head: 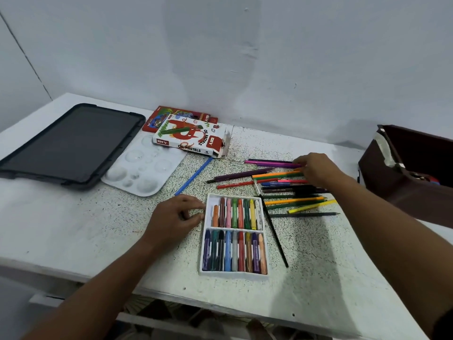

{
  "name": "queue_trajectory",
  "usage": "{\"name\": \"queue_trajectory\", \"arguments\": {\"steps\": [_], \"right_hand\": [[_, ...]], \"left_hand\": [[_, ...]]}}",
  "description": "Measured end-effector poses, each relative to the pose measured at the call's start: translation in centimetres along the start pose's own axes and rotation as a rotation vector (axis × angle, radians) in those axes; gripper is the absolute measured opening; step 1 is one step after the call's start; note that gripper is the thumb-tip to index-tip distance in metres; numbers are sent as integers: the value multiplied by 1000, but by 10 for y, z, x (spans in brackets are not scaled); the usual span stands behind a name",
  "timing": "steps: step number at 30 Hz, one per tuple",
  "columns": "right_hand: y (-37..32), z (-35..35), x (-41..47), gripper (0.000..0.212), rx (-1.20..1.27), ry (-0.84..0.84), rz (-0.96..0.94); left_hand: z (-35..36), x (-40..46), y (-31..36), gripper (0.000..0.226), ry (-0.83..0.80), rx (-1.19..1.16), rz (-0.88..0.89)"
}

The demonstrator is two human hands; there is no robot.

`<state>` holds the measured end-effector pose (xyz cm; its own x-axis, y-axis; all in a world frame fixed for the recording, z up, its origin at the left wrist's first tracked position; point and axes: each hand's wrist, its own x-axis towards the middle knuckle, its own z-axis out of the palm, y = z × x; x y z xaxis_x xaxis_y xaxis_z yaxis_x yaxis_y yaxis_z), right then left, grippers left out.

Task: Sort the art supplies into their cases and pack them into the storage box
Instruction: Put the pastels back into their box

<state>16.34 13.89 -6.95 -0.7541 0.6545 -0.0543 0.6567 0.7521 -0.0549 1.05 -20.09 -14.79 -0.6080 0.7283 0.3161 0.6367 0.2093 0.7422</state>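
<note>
Head view showed your right hand (316, 168) reaching, grip unclear, into the loose pencils (282, 190) while your left hand (179, 214), fingers curled, steadied the pastel tray (209, 241); a careless sweep could have rolled pencils off the table (73, 229).

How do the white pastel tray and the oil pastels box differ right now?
The pastel tray lies open near the table's front edge, crayons showing; the oil pastels box is printed cardboard, farther back, its contents hidden. The left hand touches the tray, not the box. Both rest flat.
</note>
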Motion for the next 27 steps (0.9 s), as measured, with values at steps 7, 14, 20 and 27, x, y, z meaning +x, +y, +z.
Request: {"name": "queue_trajectory", "arguments": {"steps": [7,14,20,27], "right_hand": [[5,5,10,33,-62,25,-43],[5,3,9,24,-87,-1,-96],[7,2,7,23,-77,-41,-103],[-21,-12,-6,15,180,93,-82]], "left_hand": [[-2,1,5,21,-4,11,-6],[-2,-1,5,21,2,0,-10],[-2,-1,6,23,-6,3,-10],[-3,-1,6,19,-11,8,-9]]}}
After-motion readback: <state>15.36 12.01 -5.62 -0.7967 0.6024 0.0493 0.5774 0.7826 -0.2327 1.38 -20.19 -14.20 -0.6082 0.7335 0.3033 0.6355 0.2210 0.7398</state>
